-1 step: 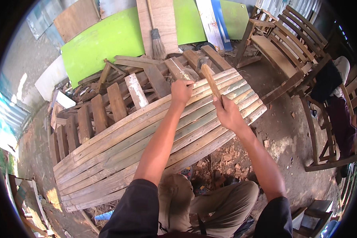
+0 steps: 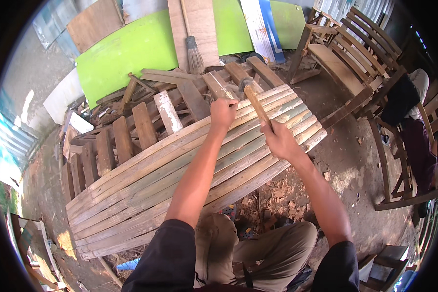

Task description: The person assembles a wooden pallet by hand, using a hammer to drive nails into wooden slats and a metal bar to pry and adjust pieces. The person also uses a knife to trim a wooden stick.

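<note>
As I view it remotely, the right hand (image 2: 280,139), right of centre, grips a wooden-handled, metal-headed hammer (image 2: 257,104); the left hand (image 2: 222,116) is curled closed, any pinched object indiscernible. Long, pale wooden slats (image 2: 163,168) already lie side by side mid-frame; hammering, I judge, remains unfinished.

We cannot tell what, if anything, the left hand (image 2: 222,116) pinches: too small. The hammer head (image 2: 245,83) is blurred. The left forearm (image 2: 197,175) hides part of the slatted panel (image 2: 131,197). At twelve o'clock, the upper edge crops the broom handle (image 2: 184,17); at three, wooden frames (image 2: 408,200) partly hide dark cloth (image 2: 417,146).
</note>
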`<state>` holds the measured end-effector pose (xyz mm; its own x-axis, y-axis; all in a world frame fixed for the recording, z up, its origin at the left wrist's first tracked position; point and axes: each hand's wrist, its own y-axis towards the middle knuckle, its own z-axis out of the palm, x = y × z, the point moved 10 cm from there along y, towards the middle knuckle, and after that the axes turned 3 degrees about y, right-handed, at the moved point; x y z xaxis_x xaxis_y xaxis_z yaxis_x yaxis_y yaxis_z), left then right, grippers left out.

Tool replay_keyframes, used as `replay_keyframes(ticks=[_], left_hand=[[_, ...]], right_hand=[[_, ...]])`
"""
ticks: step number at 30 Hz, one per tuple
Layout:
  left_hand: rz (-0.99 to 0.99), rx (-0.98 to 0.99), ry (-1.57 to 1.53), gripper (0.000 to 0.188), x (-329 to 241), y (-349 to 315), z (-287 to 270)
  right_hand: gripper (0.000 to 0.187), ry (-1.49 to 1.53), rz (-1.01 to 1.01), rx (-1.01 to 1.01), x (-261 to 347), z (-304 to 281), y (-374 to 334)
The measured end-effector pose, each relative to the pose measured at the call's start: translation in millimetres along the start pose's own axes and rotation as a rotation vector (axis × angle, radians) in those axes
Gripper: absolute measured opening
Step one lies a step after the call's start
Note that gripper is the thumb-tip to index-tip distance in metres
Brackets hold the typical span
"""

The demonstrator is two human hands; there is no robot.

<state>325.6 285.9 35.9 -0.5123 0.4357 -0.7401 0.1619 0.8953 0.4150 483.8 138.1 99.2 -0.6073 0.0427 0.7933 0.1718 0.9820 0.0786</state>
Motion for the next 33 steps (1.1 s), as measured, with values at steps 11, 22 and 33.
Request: replay_keyframes(ticks=[11, 22, 33], left_hand=[[0.056, 0.185, 0.597, 0.065, -29.4, -60.3, 5.5], [0.074, 0.181, 0.583, 0.067, -29.0, -59.6, 5.6], [0.08, 0.19, 0.618, 0.067, -25.6, -57.9, 9.5]], right_hand=[[0.048, 0.039, 0.097, 0.054, 11.0, -1.5, 3.8], [0.047, -0.009, -0.008, 0.029, 11.8, 8.5, -1.2], [0.048, 0.01, 0.114, 0.148, -3.2, 12.8, -4.5]])
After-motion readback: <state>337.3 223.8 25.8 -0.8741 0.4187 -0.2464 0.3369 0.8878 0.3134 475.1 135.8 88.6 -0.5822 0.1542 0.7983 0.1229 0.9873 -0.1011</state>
